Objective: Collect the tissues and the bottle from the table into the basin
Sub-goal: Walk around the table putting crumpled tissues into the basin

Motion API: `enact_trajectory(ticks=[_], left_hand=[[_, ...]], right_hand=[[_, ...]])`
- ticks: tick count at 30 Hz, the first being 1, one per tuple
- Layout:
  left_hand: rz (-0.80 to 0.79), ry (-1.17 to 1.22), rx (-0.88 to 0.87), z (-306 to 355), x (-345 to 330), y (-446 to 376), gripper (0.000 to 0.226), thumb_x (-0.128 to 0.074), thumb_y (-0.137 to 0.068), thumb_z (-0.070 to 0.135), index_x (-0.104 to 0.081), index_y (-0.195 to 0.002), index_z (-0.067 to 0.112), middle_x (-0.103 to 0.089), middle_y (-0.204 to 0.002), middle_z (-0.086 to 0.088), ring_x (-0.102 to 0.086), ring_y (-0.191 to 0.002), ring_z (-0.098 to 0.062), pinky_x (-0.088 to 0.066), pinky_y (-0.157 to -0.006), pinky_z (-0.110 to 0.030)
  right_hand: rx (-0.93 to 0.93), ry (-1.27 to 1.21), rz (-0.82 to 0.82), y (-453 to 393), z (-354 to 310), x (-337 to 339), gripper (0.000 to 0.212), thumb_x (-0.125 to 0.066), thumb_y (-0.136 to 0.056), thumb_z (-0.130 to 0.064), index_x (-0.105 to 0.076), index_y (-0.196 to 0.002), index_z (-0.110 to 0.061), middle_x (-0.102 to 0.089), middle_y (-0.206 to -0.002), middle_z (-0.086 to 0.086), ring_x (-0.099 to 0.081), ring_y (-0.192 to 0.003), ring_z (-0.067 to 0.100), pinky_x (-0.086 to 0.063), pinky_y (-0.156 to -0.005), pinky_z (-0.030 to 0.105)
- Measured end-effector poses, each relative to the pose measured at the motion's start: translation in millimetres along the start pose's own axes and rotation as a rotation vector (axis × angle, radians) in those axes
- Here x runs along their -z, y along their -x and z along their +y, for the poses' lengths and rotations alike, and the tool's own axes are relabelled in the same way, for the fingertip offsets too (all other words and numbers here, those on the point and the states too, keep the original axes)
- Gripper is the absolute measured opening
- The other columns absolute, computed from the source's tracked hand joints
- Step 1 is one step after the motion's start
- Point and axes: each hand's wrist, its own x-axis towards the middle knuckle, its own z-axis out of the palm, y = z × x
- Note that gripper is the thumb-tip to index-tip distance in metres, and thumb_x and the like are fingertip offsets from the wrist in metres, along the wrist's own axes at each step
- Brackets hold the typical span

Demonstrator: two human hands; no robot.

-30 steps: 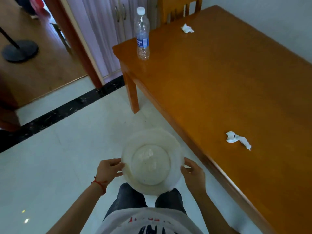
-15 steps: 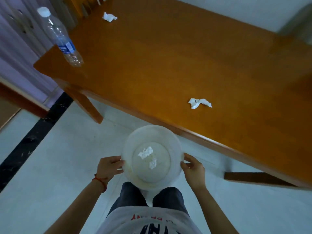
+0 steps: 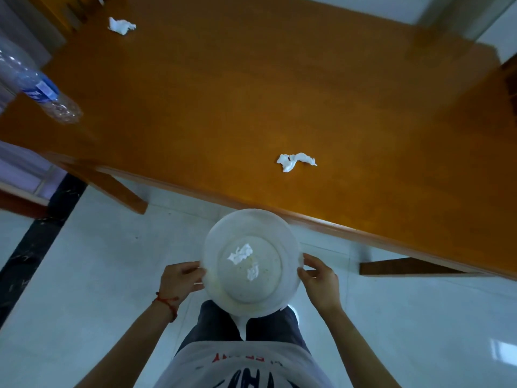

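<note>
Both hands on the basin (image 3: 253, 222), one at each side of the rim, in front of the near desk (image 3: 251, 88) edge and above the pale tiled floor (image 3: 84, 275). Left grip (image 3: 181, 281) closed on the left rim, fingers curled over it, a red string around that wrist. Right grip (image 3: 319, 284) closed on the right rim, thumb on top, fingers (image 3: 313, 261) spread along the edge. Basin round, white, translucent, held level, its far rim just short of the desk edge; whether touching the edge, cannot tell.

Inside the basin, two small crumpled white tissues: one (image 3: 240, 254) left of centre, another (image 3: 252, 271) nearer the middle, close together.

On the desk, a twisted tissue (image 3: 295, 161) near the near edge, a little right of the basin and well apart from it. A second crumpled tissue (image 3: 120, 25) by the far left corner. Bottle (image 3: 42, 92) at the left edge, clear plastic with a blue label, base on the desk and upper part running out of view at the left; blurred, so cap unseen. Bottle and far tissue well apart, both far from the near tissue.

Desk of orange-brown wood, two legs (image 3: 117, 191) showing below the near edge. Dark strip (image 3: 30, 247) across the floor at the left. Dark trousers and a white printed shirt (image 3: 243, 368) at the bottom, below the basin.
</note>
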Motion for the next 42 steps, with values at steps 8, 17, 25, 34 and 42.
enact_trajectory(ticks=[8, 17, 25, 34, 42], left_hand=[[0.02, -0.059, -0.025, -4.7, 0.1, -4.9, 0.02, -0.058, -0.08, -0.004, -0.068, -0.097, -0.002, -0.067, -0.08, -0.01, -0.063, -0.077, -0.034, -0.058, -0.06, -0.026], [0.052, -0.075, -0.066, -4.3, -0.6, -0.8, 0.024, -0.062, -0.078, 0.0, -0.07, -0.07, 0.021, -0.069, -0.067, -0.007, -0.066, -0.064, -0.019, -0.055, -0.051, -0.016], [0.078, -0.035, -0.045, -13.7, -4.2, -3.3, 0.014, -0.063, -0.078, 0.001, -0.072, -0.088, 0.006, -0.07, -0.082, -0.019, -0.068, -0.078, -0.031, -0.057, -0.054, -0.018], [0.078, -0.012, -0.044, -14.4, -6.1, -5.7, 0.019, -0.062, -0.079, 0.0, -0.071, -0.077, 0.017, -0.071, -0.056, 0.013, -0.068, -0.072, -0.021, -0.056, -0.052, -0.016], [0.06, -0.032, -0.08, -11.9, -4.0, -6.1, 0.022, -0.062, -0.079, 0.0, -0.07, -0.077, 0.02, -0.069, -0.054, 0.017, -0.068, -0.072, -0.019, -0.055, -0.051, -0.015]], right_hand=[[0.122, 0.071, 0.051, -37.8, -42.0, 24.0, 0.035, -0.061, -0.086, -0.027, -0.058, -0.118, -0.014, -0.063, -0.12, 0.007, -0.057, -0.094, 0.014, -0.044, -0.081, 0.025], [0.321, 0.239, 0.215, -144.4, -127.7, 23.8, 0.042, -0.055, -0.089, -0.025, -0.047, -0.128, -0.013, -0.049, -0.137, 0.01, -0.039, -0.127, 0.027, -0.036, -0.103, 0.039], [0.388, 0.466, 0.12, -188.2, -137.8, -2.2, 0.051, -0.056, -0.086, -0.034, -0.044, -0.131, -0.015, -0.042, -0.143, 0.009, -0.035, -0.128, 0.031, -0.033, -0.103, 0.042], [0.554, 0.5, 0.149, -192.0, -128.0, -14.5, 0.031, -0.05, -0.09, -0.015, -0.056, -0.12, -0.014, -0.056, -0.126, 0.01, -0.045, -0.113, 0.029, -0.04, -0.093, 0.035], [0.701, 0.213, 0.09, -124.1, -128.9, -6.5, 0.026, -0.061, -0.083, -0.014, -0.064, -0.109, -0.013, -0.067, -0.11, 0.009, -0.056, -0.102, 0.023, -0.044, -0.083, 0.028]])
